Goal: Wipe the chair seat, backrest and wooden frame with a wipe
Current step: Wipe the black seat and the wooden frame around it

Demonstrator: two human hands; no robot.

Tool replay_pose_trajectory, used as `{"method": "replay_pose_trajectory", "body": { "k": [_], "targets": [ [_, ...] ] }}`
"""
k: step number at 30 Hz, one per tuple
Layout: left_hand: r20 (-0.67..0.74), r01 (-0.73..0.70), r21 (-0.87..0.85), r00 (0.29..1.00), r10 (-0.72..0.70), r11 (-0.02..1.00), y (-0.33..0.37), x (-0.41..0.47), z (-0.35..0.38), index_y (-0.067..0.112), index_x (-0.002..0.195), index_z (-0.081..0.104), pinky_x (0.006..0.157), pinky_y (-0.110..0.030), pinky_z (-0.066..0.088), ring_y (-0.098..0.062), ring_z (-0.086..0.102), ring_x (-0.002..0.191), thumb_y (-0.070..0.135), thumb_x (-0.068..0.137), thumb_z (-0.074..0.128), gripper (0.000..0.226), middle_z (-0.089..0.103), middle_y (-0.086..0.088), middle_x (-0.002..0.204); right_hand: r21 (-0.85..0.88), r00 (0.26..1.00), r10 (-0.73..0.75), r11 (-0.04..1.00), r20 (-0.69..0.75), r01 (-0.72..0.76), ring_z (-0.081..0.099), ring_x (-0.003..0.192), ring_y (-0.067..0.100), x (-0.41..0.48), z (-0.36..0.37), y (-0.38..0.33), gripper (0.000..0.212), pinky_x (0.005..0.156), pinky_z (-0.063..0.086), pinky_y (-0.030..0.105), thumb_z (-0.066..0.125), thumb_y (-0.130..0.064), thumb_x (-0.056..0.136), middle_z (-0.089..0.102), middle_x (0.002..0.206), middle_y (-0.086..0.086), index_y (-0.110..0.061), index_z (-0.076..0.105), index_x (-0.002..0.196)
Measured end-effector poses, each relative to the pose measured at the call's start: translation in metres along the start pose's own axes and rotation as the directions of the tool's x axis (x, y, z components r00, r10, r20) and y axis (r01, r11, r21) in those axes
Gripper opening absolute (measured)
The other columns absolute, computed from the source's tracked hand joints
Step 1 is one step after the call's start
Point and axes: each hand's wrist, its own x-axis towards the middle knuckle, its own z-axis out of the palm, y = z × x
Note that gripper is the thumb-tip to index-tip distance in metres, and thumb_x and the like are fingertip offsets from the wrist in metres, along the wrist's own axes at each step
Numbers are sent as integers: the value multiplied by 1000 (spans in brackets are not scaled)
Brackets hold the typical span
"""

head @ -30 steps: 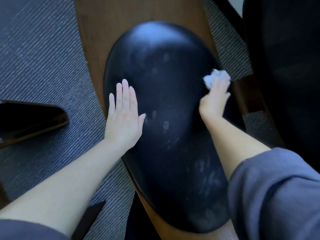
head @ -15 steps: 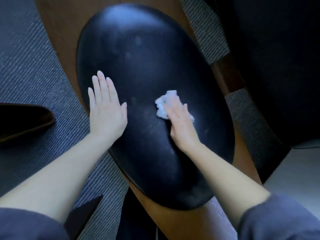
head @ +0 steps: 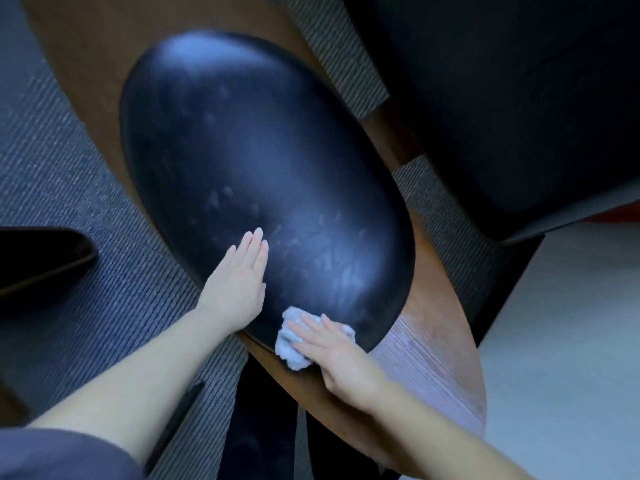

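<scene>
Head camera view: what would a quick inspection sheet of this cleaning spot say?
Surface: black oval padded cushion, pale smears across its near half.
Job's things: crumpled white wipe at the cushion's near edge, overlapping the brown wooden frame.
Clutter: nothing seen.
Grippers: right hand flat on the wipe, fingers straight; left hand flat on the cushion.
Cables: nothing seen.
Surroundings: grey ribbed carpet, dark wedge-shaped object at left, bulky dark furniture at upper right, pale floor at right.

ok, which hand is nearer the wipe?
Right. The right hand presses the wipe against the near edge of the black cushion; the left hand rests flat on that cushion, up-left of the wipe, apart from it.
</scene>
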Motion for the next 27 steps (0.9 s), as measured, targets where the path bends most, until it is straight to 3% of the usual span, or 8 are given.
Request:
{"method": "replay_pose_trajectory", "body": {
  "k": [2,4,5,8,12,17,21,27],
  "targets": [
    [176,93,-211,983,-56,973,3,-8,-24,7,153,19,117,-34,26,-23,13,149,31,101,40,61,6,-10,163,350,949,295,905,-108,-242,40,132,4,-14,-22,-16,55,116,10,21,32,9,86,46,144,-5,-18,63,122],
    [270,182,-421,960,-69,889,12,-16,-54,15,146,39,112,-34,34,-21,36,140,33,98,45,51,36,-5,154,708,728,671,582,-142,-399,56,90,-6,-21,-58,-32,53,92,41,13,39,9,91,65,115,-7,-31,64,115],
    [266,198,-506,962,-67,840,21,-20,-70,18,141,47,110,-32,36,-19,44,134,34,96,48,48,48,-1,146,815,615,781,426,-112,-393,56,81,-6,-23,-78,-39,48,74,41,11,46,6,91,66,104,-9,-29,65,119],
    [188,198,-736,978,-86,647,57,-29,-114,21,129,60,106,-26,38,-13,56,120,31,92,58,38,63,5,128,948,504,861,213,-67,-238,63,98,6,-27,-132,-53,42,87,46,18,53,3,89,69,111,-8,-27,68,114],
    [129,149,-956,987,-95,252,109,-40,-174,23,116,65,90,-32,54,-8,67,98,30,91,63,26,70,7,110,984,562,814,179,-146,-5,66,106,21,-35,-185,-75,37,94,51,34,55,8,87,72,110,6,-14,68,114],
    [87,127,-982,962,-258,143,145,-30,-195,32,94,62,86,-37,57,-12,67,95,15,82,68,22,70,6,98,932,642,740,347,-201,-108,68,97,18,-54,-213,-62,31,85,55,31,64,0,84,73,103,5,-13,69,112],
    [106,152,-982,936,-336,114,171,-2,-192,21,95,66,78,-34,59,-18,70,88,10,85,63,15,72,-5,97,943,735,670,300,-101,-144,67,89,13,-64,-236,-14,19,72,53,26,68,-8,85,73,102,7,-13,72,104],
    [192,134,-973,922,-337,-187,203,60,-185,10,101,63,64,-28,56,-14,72,74,5,92,57,12,71,-5,89,900,835,549,381,-36,-212,66,98,7,-50,-281,75,37,77,59,34,74,-15,82,69,111,-3,-29,66,115]
  ]
}}
